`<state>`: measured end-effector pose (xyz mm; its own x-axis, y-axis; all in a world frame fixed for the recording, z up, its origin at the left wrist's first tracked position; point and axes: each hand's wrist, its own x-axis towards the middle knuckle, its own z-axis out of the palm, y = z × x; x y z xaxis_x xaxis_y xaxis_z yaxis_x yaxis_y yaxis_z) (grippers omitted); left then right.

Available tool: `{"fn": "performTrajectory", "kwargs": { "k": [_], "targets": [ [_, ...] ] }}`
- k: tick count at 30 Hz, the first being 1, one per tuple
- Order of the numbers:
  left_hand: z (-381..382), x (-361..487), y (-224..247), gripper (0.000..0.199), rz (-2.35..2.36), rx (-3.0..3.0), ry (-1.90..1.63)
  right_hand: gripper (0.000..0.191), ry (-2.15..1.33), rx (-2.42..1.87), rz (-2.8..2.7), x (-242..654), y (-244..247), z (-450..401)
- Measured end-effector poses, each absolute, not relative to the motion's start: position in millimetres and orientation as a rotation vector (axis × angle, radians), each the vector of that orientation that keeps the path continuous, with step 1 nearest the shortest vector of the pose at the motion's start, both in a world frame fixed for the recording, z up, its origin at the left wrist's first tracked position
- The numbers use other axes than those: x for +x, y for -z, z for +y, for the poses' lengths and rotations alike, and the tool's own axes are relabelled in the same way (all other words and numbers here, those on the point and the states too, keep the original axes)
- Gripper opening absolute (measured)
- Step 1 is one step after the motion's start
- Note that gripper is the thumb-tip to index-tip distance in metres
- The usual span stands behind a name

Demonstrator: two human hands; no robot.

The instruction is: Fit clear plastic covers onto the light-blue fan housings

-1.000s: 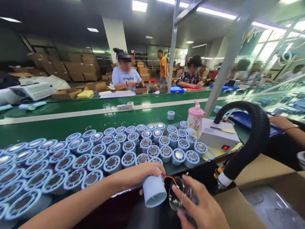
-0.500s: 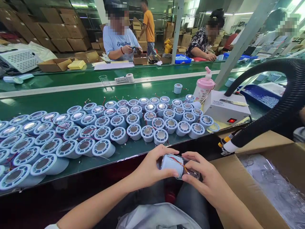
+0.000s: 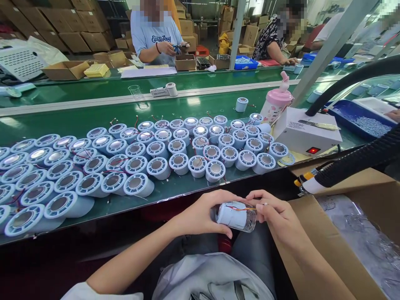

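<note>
Above my lap, a light blue cylindrical motor housing (image 3: 235,216) lies tilted, with a clear plastic cover (image 3: 251,221) around its right end. My left hand (image 3: 208,212) wraps round the housing's left end, thumb below and fingers over the top. Red and yellow wires (image 3: 242,208) run along the housing towards the right. The fingertips of my right hand (image 3: 274,210) pinch the ends of these wires beside the cover. Several rows of similar light blue housings (image 3: 158,166) with round metal centres stand on the green bench (image 3: 175,193) ahead.
At the right are a grey-white box with a lit red switch (image 3: 312,150), a black flexible hose (image 3: 350,166) and a pink-lidded cup (image 3: 278,100). An open carton (image 3: 308,233) of clear plastic parts stands beside my right arm. Co-workers sit across the bench.
My right hand has moved from around the clear cover to pinching the wire ends, drawing them out to the right. The view has shifted slightly downwards.
</note>
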<state>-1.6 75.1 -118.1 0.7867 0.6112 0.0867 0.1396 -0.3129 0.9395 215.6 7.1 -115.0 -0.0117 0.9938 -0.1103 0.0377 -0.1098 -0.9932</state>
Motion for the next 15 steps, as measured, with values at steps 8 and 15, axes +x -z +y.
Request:
{"fn": "performTrajectory", "kwargs": {
  "k": [8,15],
  "targets": [
    [67.7,2.3,116.3,0.063,0.58,1.388,-0.472,0.017,-1.353,-1.152,-1.381,225.0,118.5,5.1],
    [64.3,-0.7,124.8,0.074,0.583,1.125,-0.416,0.034,-0.903,-1.255,-1.864,227.7,122.6,-8.0]
  ]
}}
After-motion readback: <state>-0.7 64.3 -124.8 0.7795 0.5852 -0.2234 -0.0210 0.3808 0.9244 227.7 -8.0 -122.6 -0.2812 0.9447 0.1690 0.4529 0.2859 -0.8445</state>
